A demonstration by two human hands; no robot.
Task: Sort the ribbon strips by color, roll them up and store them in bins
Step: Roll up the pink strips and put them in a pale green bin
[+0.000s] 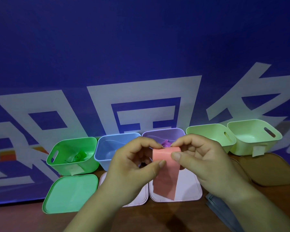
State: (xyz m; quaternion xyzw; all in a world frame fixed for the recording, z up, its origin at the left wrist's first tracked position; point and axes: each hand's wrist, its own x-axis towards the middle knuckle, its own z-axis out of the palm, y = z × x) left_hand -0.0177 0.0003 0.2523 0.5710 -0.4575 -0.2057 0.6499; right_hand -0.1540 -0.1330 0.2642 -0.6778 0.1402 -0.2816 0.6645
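A pink ribbon strip (166,174) hangs between my hands in front of the bins, its top end curled over. My left hand (132,163) pinches its left edge and my right hand (196,154) pinches its top right. Behind stands a row of bins: a green bin (72,153) with a rolled green ribbon (79,156) inside, a blue bin (107,148), a purple bin (164,133) with a purple ribbon roll (167,144), and two pale green bins (209,133) (253,136).
Lids lie on the brown table in front of the bins: a green lid (70,193), two pink lids (189,186), a brown lid (268,169). Grey strips (224,213) lie at the lower right. A blue banner wall rises behind the bins.
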